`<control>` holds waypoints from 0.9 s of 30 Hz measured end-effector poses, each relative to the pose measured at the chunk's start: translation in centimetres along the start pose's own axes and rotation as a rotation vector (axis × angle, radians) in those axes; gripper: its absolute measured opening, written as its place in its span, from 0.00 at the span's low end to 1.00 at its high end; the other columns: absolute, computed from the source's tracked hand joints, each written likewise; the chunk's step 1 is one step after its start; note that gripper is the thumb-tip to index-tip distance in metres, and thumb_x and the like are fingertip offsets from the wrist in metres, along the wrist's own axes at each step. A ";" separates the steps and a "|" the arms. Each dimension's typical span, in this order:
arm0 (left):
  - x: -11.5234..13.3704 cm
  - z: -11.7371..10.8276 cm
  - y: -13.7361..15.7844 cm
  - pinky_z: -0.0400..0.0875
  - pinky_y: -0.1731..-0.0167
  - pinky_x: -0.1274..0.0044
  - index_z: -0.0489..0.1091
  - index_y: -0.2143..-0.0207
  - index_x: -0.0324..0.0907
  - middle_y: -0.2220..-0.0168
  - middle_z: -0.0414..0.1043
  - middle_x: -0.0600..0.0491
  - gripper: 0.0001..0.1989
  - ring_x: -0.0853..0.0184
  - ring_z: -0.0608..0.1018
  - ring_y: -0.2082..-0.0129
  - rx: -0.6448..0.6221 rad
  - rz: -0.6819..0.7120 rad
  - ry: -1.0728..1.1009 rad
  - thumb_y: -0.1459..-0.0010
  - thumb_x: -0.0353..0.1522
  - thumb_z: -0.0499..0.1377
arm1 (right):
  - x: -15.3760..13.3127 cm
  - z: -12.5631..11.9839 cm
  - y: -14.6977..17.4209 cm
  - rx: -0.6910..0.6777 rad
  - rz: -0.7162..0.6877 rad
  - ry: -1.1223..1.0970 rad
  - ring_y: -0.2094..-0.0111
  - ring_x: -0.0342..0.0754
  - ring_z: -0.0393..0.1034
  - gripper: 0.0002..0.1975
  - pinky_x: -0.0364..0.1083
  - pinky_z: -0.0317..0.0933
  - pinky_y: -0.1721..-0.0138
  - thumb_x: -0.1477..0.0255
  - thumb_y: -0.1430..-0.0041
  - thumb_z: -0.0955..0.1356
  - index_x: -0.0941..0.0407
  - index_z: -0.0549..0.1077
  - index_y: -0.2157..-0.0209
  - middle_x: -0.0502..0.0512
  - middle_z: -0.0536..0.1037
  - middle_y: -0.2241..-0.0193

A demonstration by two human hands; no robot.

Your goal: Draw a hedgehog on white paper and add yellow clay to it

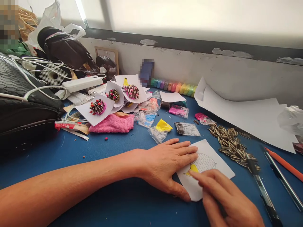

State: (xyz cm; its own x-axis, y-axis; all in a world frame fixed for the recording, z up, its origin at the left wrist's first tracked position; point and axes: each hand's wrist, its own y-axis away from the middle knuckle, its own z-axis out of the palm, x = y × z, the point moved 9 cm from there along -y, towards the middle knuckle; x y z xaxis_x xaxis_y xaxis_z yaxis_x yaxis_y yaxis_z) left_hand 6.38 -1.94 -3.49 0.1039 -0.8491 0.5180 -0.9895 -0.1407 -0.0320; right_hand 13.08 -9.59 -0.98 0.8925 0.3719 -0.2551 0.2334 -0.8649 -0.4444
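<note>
My left hand lies flat with fingers spread, holding down the left side of a small white paper. On this sheet is a pencil outline filled with scale-like marks, its pointed lower left end covered with yellow clay. The extended index finger of my right hand presses on the yellow clay; the thumb stands apart below, and nothing shows in its grip. Behind the left hand sits an opened packet of yellow clay. A pile of striped sunflower seeds spreads right of the paper.
Pens and an orange marker lie at right. Behind are more clay packets, a coloured clay row and a large curved paper. Seed-covered clay figures rest near a pink cloth. A black bag stands left.
</note>
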 end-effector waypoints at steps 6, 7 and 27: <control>0.3 -0.4 0.0 0.30 0.32 0.56 0.56 0.34 0.35 0.29 0.44 0.42 0.44 0.51 0.42 0.28 0.032 0.006 -0.027 0.45 0.50 0.63 | 1.8 -1.8 -0.6 0.085 0.141 0.137 0.64 0.45 0.76 0.07 0.41 0.68 0.65 0.75 0.34 0.62 0.54 0.69 0.58 0.53 0.77 0.64; 0.4 -0.6 0.0 0.30 0.32 0.56 0.59 0.36 0.34 0.29 0.43 0.41 0.43 0.50 0.40 0.28 0.042 0.012 -0.045 0.45 0.50 0.64 | 1.8 -1.7 -0.6 0.067 0.136 0.159 0.65 0.45 0.76 0.07 0.41 0.68 0.67 0.75 0.34 0.61 0.54 0.69 0.58 0.54 0.77 0.64; -7.5 -6.8 2.3 0.69 0.56 0.67 0.69 0.48 0.36 0.55 0.71 0.44 0.18 0.56 0.76 0.56 0.362 -0.578 -0.200 0.41 0.29 0.60 | 1.1 -0.9 -0.3 -0.020 0.097 0.074 0.78 0.41 0.71 0.09 0.40 0.64 0.75 0.68 0.32 0.62 0.51 0.64 0.69 0.47 0.73 0.76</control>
State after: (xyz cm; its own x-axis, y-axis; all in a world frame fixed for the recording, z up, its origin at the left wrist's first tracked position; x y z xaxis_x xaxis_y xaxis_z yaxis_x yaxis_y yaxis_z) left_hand 2.63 7.61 -1.66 0.6529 -0.6599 0.3718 -0.6787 -0.7276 -0.0998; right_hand 14.34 -9.23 -0.35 0.9370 0.2609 -0.2322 0.1514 -0.9025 -0.4031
